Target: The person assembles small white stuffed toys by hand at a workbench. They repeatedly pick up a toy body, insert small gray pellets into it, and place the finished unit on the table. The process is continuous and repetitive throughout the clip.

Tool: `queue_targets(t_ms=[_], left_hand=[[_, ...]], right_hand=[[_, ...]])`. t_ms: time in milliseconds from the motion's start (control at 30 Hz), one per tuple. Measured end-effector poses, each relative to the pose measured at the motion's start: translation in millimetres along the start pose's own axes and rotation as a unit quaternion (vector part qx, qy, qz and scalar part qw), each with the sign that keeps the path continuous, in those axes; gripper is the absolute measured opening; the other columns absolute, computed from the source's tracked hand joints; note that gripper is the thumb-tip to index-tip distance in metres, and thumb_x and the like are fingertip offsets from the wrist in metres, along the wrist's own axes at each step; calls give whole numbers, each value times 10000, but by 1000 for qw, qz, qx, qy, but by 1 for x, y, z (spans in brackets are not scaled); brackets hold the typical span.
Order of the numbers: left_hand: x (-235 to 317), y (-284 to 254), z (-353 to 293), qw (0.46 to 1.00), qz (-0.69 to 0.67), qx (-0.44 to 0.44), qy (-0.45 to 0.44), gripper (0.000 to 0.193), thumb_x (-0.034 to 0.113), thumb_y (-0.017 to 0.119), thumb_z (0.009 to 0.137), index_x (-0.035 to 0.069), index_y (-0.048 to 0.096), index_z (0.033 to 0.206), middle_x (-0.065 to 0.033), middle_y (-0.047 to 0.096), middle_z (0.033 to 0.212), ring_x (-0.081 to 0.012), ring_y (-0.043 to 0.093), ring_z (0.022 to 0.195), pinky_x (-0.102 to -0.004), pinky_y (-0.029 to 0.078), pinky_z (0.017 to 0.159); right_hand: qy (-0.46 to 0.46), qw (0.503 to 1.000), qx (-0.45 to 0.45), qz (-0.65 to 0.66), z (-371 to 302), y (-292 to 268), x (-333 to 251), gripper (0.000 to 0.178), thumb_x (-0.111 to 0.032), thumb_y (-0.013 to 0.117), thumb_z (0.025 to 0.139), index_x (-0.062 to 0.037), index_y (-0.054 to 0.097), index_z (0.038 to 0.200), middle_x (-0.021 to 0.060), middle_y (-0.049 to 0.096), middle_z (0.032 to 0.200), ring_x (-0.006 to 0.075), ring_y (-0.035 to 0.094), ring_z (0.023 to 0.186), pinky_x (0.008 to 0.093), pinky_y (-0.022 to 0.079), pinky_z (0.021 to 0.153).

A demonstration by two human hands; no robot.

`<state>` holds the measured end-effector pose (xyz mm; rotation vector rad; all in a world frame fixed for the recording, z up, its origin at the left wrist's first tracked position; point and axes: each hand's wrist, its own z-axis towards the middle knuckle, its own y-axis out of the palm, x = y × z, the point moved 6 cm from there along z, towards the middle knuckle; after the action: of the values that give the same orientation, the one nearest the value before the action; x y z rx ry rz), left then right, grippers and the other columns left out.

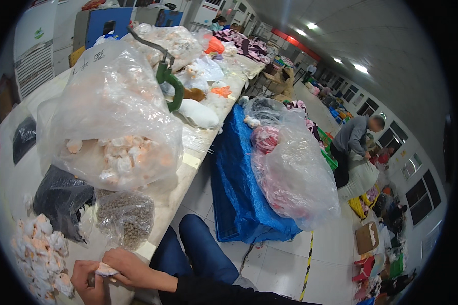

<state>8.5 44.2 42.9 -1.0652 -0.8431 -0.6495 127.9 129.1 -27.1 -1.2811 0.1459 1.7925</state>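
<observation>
Near the table's front edge, my left hand [86, 282] and my right hand [129, 268] meet around a small white-and-peach fabric piece [106, 270]. Fingers of both hands are closed on it, pinching it between them. A heap of similar white-and-peach fluffy pieces [40, 254] lies left of my hands. Just beyond my right hand sits a clear bag of small brownish pellets [125, 213]. A black plastic bag [63, 198] rests beside it. Farther back, a large clear bag [112, 109] lies open toward me, with more fluffy pieces [124, 157] in its mouth.
A green clamp-like hand tool with a lever [172, 84] stands at the table's edge. Right of the table, a blue tarp-covered bin [239, 178] carries a big clear bag [295, 173]. A person in grey [355, 137] bends over a sack across the aisle. Cartons and bags line the wall.
</observation>
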Motion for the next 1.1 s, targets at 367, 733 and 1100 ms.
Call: queue_targets(t_ms=[367, 733, 1100], left_hand=[[-4, 2, 0, 999, -2, -17, 31, 159, 76, 608, 1022, -18, 710, 1098, -168, 703, 1059, -297, 680, 939, -391, 541, 851], [-18, 2, 1, 998, -38, -38, 15, 198, 98, 595, 1054, -26, 722, 1142, -148, 704, 1079, -217, 686, 930, -336, 579, 773], [-25, 1, -1, 998, -36, -12, 42, 238, 128, 636, 1048, -50, 722, 1181, -163, 721, 1125, -250, 702, 1011, -360, 582, 866]], right_hand=[[-4, 1000, 0, 11, -1, -6, -2, 291, -185, 712, 842, -39, 603, 1068, 160, 568, 1022, 425, 548, 983, 484, 450, 868], [41, 997, 32, -53, -1, 0, -5, 265, -145, 713, 850, -24, 623, 1068, 167, 605, 1010, 414, 592, 991, 502, 476, 843], [61, 991, 102, -56, -1, -4, -14, 272, -115, 701, 865, -30, 620, 1111, 162, 611, 1003, 406, 603, 977, 490, 475, 818]])
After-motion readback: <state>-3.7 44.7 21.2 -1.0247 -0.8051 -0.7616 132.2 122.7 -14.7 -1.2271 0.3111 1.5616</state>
